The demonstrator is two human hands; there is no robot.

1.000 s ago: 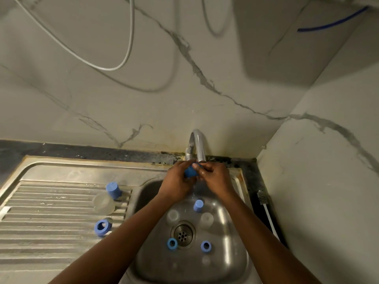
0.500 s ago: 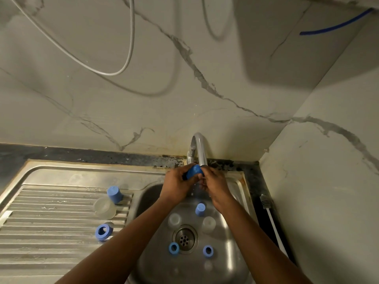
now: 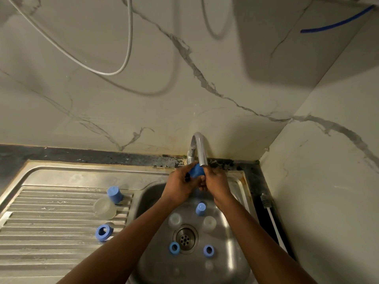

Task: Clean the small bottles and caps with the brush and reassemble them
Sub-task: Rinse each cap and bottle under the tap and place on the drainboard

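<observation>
Gripping the blue cap (image 3: pixel 196 170) in my left hand (image 3: pixel 180 185), fingers (image 3: pixel 185 171) curled, axis tilted up-right toward the spout (image 3: pixel 202 155), I touch its right end with my right hand (image 3: pixel 218 184), hold unclear.

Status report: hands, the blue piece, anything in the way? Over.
Left hand, right hand both grip blue cap under tap spout. Loose blue caps, clear bottles in sink below, not in the way.

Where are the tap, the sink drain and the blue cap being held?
tap (image 3: pixel 200 148), head view, curved metal spout.
sink drain (image 3: pixel 185 238), head view, centre of the perforated strainer.
blue cap (image 3: pixel 196 170), head view, its exposed blue side.
</observation>
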